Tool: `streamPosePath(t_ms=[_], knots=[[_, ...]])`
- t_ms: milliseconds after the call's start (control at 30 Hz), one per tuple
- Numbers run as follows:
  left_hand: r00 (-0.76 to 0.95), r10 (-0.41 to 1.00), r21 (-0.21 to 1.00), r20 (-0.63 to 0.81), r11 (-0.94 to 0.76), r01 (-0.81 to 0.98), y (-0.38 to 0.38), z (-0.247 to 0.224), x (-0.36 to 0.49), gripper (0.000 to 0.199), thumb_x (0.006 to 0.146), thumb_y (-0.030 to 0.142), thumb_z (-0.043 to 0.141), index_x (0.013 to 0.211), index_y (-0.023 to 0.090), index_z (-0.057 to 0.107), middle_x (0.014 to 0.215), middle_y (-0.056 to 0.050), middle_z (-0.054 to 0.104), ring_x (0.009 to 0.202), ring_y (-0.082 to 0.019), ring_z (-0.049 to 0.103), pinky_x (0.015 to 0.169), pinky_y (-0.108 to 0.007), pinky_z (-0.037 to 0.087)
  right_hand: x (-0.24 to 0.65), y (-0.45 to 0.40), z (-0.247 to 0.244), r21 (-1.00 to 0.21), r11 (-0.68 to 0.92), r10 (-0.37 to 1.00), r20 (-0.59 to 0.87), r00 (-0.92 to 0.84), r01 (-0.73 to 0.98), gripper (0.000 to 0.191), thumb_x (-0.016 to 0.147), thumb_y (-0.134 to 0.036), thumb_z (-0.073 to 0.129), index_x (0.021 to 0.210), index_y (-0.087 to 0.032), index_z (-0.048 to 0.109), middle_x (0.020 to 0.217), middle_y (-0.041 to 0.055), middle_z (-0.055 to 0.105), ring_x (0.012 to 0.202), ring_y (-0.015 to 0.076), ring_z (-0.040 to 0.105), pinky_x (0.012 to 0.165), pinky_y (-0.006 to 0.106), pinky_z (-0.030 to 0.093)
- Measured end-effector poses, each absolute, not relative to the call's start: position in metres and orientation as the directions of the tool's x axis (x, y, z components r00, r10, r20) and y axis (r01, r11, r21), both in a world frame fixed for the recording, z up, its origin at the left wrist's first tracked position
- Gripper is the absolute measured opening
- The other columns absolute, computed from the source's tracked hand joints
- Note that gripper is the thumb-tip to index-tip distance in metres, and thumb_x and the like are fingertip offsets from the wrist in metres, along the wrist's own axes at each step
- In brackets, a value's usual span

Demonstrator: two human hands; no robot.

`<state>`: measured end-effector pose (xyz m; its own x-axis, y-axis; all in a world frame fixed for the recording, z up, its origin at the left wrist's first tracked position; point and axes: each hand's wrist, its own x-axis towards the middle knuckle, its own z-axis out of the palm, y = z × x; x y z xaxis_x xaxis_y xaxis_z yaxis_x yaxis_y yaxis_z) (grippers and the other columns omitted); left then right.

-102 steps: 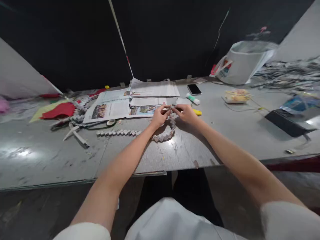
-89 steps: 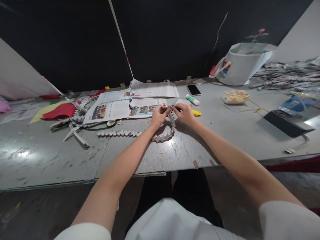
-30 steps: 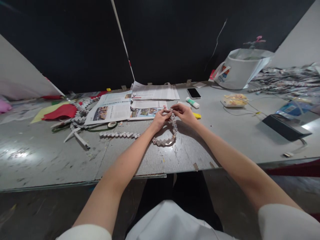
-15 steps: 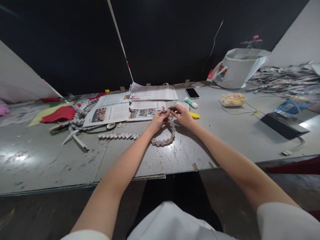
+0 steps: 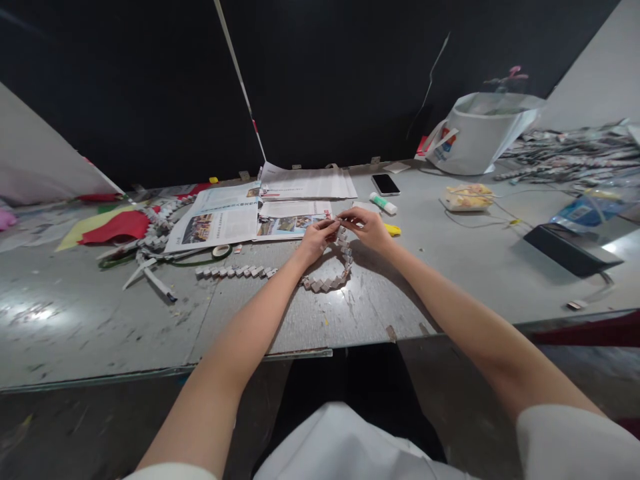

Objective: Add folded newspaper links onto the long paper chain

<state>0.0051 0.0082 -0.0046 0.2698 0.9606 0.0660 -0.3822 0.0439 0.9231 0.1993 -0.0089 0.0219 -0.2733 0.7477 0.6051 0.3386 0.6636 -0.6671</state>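
Observation:
A zigzag chain of folded newspaper [image 5: 326, 285] curves in a loop on the grey table, and its tail runs left under my left forearm. My left hand [image 5: 319, 239] pinches the chain's raised end from the left. Opposite it, my right hand [image 5: 367, 228] grips the same end with thumb and fingers, and the fingertips of both hands nearly meet. The small piece between the fingers is mostly hidden. Just behind the hands lie newspaper sheets [image 5: 223, 220]. Close to my right hand are a yellow cutter-like tool [image 5: 393, 230] and a glue stick [image 5: 383, 203].
A phone [image 5: 385, 185] lies at the back. To the right stand a white bag [image 5: 483, 133], a yellow packet [image 5: 469, 198], a dark box-like device [image 5: 570, 248] with a cable, and piled paper strips [image 5: 575, 157]. Leftward are red paper [image 5: 115, 228], a tape roll [image 5: 221, 252] and more paper chains.
Both hands stay at the chain's end, with only slight finger movement. The view has shifted a little; the chain lies as before.

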Motion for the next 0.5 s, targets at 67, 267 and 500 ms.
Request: streamPosePath(t_ms=[67,267,500], knots=[[0.289,0.955,0.921,0.073,0.046,-0.386,0.008,-0.006,0.005,0.047,0.064,0.048,0.107,0.084,0.017,0.078,0.068,0.003,0.060,0.059,-0.010,0.055,0.060,-0.029,0.049,0.199,-0.009,0.022,-0.648,0.675,0.737,0.612,-0.287,0.353,0.045,0.104,-0.066,0.065,0.110,-0.024,0.081,0.107,0.0102,0.080,0.092,0.0250,0.070,0.087,0.042,0.058],[0.239,0.969,0.928,0.057,0.037,-0.371,0.009,-0.004,0.004,0.039,0.070,0.044,0.104,0.085,0.018,0.079,0.071,0.001,0.066,0.059,-0.011,0.057,0.058,-0.027,0.048,0.196,-0.010,0.023,-0.600,0.722,0.691,0.654,-0.308,0.346,0.033,0.108,-0.053,0.065,0.115,-0.025,0.081,0.112,0.0103,0.080,0.096,0.0266,0.072,0.085,0.042,0.057],[0.102,0.995,0.925,0.019,0.021,-0.380,0.014,-0.004,0.004,0.031,0.069,0.036,0.102,0.080,0.018,0.078,0.076,-0.001,0.075,0.066,-0.012,0.065,0.062,-0.024,0.050,0.219,0.010,0.011,-0.434,0.548,0.784,0.564,-0.259,0.715,0.019,0.109,-0.030,0.063,0.112,-0.020,0.078,0.111,0.0144,0.079,0.104,0.0289,0.069,0.096,0.043,0.053]])
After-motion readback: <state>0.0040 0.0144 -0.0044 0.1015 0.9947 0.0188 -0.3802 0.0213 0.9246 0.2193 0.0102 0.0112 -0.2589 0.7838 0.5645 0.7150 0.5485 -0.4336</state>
